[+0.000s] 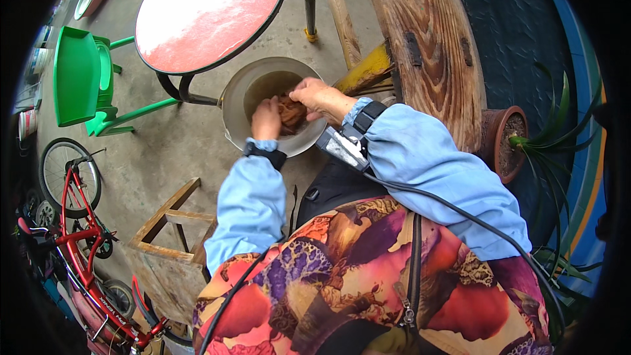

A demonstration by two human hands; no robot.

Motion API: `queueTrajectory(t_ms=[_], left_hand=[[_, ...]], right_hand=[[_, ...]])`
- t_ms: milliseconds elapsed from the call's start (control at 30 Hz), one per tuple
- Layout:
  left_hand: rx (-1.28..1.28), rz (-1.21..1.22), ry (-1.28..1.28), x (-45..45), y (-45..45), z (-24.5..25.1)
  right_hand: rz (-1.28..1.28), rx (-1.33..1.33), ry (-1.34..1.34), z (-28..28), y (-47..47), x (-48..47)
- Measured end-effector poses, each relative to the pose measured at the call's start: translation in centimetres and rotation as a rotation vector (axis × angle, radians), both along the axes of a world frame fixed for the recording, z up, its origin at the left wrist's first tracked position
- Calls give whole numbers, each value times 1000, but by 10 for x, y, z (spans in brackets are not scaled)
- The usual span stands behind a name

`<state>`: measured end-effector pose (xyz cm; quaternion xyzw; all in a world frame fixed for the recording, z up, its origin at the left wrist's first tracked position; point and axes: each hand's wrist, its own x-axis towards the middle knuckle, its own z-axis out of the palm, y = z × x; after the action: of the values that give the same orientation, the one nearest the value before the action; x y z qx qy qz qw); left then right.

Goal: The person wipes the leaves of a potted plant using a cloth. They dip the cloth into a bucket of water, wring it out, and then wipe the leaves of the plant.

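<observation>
A wide grey metal basin (235,108) with water in it sits on the concrete floor in front of me. Over it, both hands grip a wet, reddish-brown crumpled item (292,114), perhaps cloth; its exact kind cannot be told. My left hand (266,119) holds its left side, fingers pointing down into the basin. From the right, my right hand (318,99) pinches its upper edge. Part of the item is hidden behind my fingers. Light blue sleeve covers and black wrist straps are on both arms, and a small device is fixed at the right wrist.
Beyond the basin stands a round red-topped table (212,15). A wooden bench (429,49) and a potted plant (508,144) are at the right. Leftward are a green plastic chair (76,76), a red bicycle (81,236) and a wooden stool (167,266).
</observation>
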<state>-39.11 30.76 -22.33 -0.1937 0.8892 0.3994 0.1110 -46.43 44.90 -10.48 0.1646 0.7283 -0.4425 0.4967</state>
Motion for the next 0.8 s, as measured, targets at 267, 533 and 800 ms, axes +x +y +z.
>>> queueTrajectory(t_ms=[267, 533, 800], left_hand=[[293, 212, -526, -41, -22, -129], [-636, -959, -383, -46, -15, -151], [288, 100, -203, -44, -4, -17]], right_hand=[[-356, -266, 521, 61, 48, -42], [-311, -234, 493, 54, 35, -45], [-309, -204, 209, 35, 21, -27]])
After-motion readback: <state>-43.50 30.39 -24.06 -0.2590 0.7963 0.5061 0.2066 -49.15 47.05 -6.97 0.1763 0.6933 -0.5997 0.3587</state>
